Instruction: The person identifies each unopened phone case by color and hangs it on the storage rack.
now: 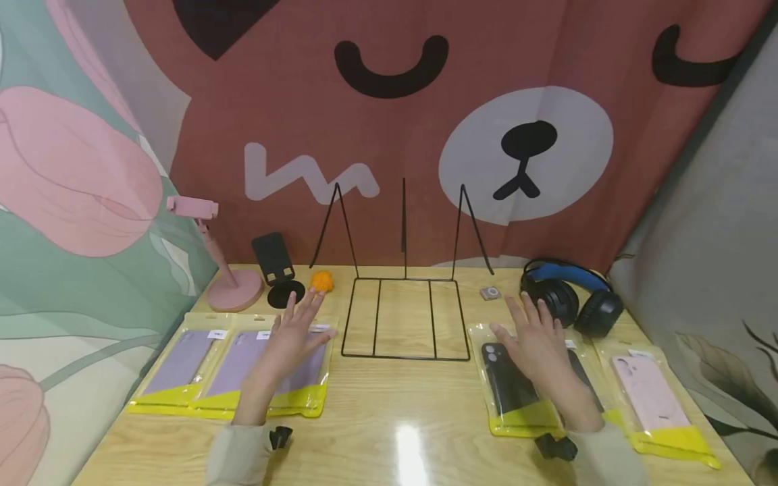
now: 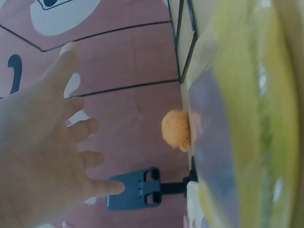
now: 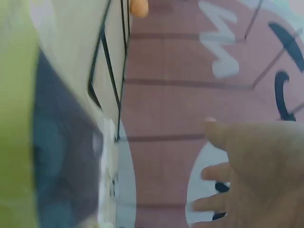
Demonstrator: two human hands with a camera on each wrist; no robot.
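Observation:
My left hand (image 1: 286,351) hovers, fingers spread, above packaged purple phone cases (image 1: 237,364) at the left of the table. In the left wrist view the left hand (image 2: 42,147) holds nothing. Over the packaged black phone cases (image 1: 507,381) at the right is my right hand (image 1: 541,351), its fingers extended and spread. The right wrist view also shows the right hand (image 3: 266,171) with nothing in it. A packaged pink phone case (image 1: 650,395) lies at the far right. Between the hands stands a black wire rack (image 1: 404,356). Both hands partly cover the packages below them.
Behind the left packages stand a pink phone stand (image 1: 236,290), a black phone stand (image 1: 273,256) and an orange fuzzy ball (image 1: 322,281). Black-and-blue headphones (image 1: 598,314) lie at the back right, near a small grey square object (image 1: 489,293). A bear-print curtain (image 1: 389,135) hangs behind the table.

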